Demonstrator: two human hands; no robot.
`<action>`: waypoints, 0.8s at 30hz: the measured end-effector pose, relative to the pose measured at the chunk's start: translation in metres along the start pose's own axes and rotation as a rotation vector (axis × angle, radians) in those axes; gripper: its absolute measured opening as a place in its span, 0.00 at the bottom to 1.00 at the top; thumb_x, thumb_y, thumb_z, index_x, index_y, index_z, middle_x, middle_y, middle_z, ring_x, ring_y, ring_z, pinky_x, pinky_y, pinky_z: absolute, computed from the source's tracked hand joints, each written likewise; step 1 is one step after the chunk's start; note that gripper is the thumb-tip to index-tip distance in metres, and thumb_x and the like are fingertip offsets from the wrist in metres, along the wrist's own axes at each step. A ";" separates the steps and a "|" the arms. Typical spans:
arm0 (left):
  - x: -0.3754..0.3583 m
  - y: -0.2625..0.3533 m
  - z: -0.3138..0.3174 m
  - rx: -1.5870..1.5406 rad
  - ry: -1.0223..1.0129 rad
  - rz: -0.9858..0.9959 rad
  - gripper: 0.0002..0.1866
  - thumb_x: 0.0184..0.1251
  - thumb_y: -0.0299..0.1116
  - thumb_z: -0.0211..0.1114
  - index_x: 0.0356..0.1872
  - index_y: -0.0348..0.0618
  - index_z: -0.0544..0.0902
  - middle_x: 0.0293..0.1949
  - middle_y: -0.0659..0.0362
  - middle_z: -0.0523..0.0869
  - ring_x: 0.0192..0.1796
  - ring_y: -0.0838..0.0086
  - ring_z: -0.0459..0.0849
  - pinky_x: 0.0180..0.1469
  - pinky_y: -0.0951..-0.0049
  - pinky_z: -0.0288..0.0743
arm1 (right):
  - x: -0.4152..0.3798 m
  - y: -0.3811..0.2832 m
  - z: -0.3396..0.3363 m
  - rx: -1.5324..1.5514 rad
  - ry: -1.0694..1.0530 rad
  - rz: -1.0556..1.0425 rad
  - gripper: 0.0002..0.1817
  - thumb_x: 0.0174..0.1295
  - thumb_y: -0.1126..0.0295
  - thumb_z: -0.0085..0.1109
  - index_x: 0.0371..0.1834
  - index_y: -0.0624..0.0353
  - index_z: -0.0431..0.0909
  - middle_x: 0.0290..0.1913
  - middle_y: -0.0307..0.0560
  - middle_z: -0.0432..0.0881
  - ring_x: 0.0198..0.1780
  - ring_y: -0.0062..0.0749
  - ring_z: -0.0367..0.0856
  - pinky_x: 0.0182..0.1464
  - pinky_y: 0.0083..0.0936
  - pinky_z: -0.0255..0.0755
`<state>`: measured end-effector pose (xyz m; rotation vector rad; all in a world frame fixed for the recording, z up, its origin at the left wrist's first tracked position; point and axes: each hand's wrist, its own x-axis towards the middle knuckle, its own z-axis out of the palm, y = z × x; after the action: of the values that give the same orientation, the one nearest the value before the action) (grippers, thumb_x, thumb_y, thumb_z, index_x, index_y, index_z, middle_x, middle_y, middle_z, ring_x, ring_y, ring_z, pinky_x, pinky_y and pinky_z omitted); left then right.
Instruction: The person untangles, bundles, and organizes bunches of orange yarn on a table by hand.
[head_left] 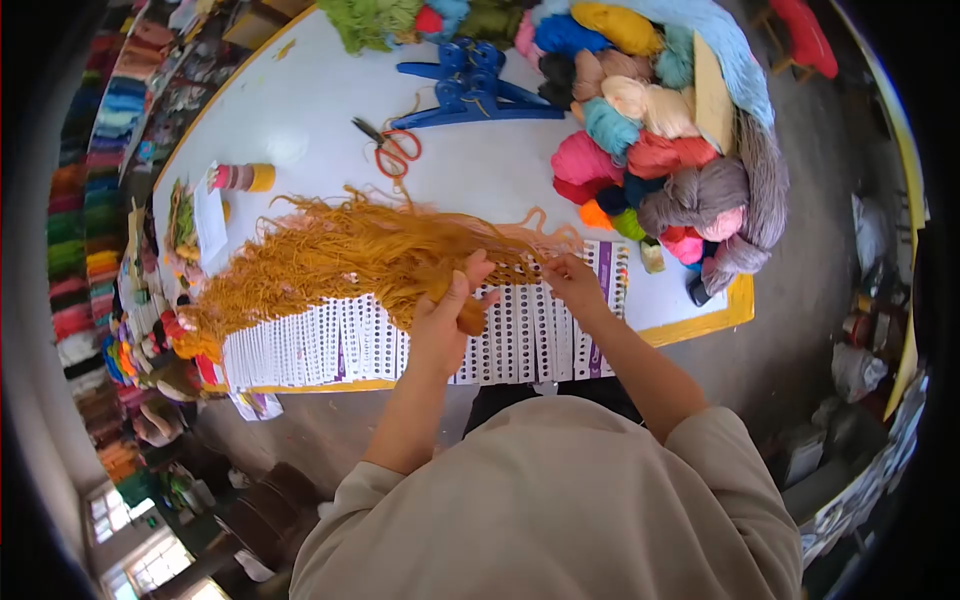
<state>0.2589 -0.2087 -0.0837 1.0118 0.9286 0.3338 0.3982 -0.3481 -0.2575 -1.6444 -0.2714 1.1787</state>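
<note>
A long bundle of mustard-yellow yarn (330,250) lies across a row of white punched cards (520,335) at the table's near side. My left hand (445,320) is closed around the right part of this bundle, its thumb and some fingertips showing. To the right, my right hand (577,287) pinches the end of a few yarn strands drawn out from the bundle, just above the cards. Peach-coloured yarn (545,235) shows behind the strands. Red-handled scissors (390,150) lie beyond the bundle with their blades apart.
Colourful yarn balls and skeins (660,130) are heaped at the table's right. Blue clamp-like tools (470,90) stand at the back. A striped yarn spool (243,178) lies at the left. The white table (300,110) has a yellow edge; yarn-filled shelves (75,240) stand further left.
</note>
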 end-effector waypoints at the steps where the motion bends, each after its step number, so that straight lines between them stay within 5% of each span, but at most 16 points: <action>1: -0.008 0.004 0.008 -0.191 -0.046 -0.031 0.25 0.75 0.47 0.53 0.62 0.38 0.71 0.63 0.51 0.74 0.61 0.70 0.74 0.56 0.64 0.73 | -0.020 -0.040 0.006 0.199 0.008 0.061 0.06 0.64 0.68 0.60 0.41 0.57 0.77 0.35 0.35 0.78 0.36 0.16 0.75 0.33 0.17 0.72; 3: -0.022 0.010 0.014 -0.394 -0.123 -0.056 0.33 0.75 0.48 0.51 0.71 0.37 0.59 0.70 0.51 0.65 0.70 0.67 0.64 0.67 0.57 0.65 | -0.053 -0.092 0.009 0.241 -0.125 0.012 0.06 0.64 0.68 0.61 0.40 0.56 0.78 0.34 0.34 0.79 0.34 0.16 0.74 0.33 0.16 0.71; 7: -0.041 0.020 0.027 -0.428 -0.276 -0.002 0.31 0.76 0.47 0.50 0.70 0.35 0.61 0.67 0.51 0.69 0.69 0.67 0.66 0.69 0.62 0.62 | -0.096 -0.155 0.022 0.196 -0.367 -0.180 0.04 0.63 0.71 0.63 0.38 0.57 0.79 0.33 0.31 0.78 0.31 0.13 0.71 0.32 0.14 0.67; 11: -0.056 0.037 0.036 -0.298 -0.283 0.109 0.28 0.77 0.47 0.49 0.65 0.32 0.69 0.65 0.53 0.72 0.67 0.68 0.69 0.70 0.65 0.61 | -0.112 -0.177 0.020 0.194 -0.331 -0.200 0.05 0.64 0.69 0.61 0.41 0.55 0.79 0.34 0.33 0.81 0.31 0.15 0.74 0.31 0.14 0.67; 17: -0.059 0.038 0.026 -0.380 -0.269 0.172 0.21 0.77 0.42 0.50 0.52 0.30 0.78 0.57 0.47 0.79 0.55 0.66 0.80 0.57 0.66 0.76 | -0.143 -0.188 0.027 0.501 -0.311 -0.098 0.06 0.66 0.67 0.59 0.40 0.57 0.78 0.34 0.38 0.82 0.29 0.16 0.74 0.30 0.14 0.66; 20: -0.071 0.045 0.024 -0.479 -0.348 0.126 0.18 0.78 0.39 0.48 0.49 0.33 0.78 0.61 0.48 0.75 0.63 0.63 0.74 0.61 0.66 0.73 | -0.155 -0.198 0.038 0.572 -0.264 -0.078 0.06 0.66 0.69 0.59 0.42 0.57 0.78 0.34 0.36 0.82 0.30 0.15 0.74 0.30 0.13 0.66; 24: -0.079 0.049 0.018 -0.392 -0.427 0.160 0.17 0.77 0.37 0.49 0.50 0.32 0.79 0.62 0.48 0.74 0.66 0.61 0.72 0.65 0.63 0.67 | -0.160 -0.188 0.052 0.288 -0.198 -0.199 0.08 0.65 0.72 0.60 0.45 0.57 0.80 0.35 0.32 0.81 0.34 0.13 0.74 0.32 0.13 0.67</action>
<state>0.2345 -0.2431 0.0013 0.7534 0.3757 0.3959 0.3466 -0.3433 -0.0105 -1.2247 -0.3633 1.1692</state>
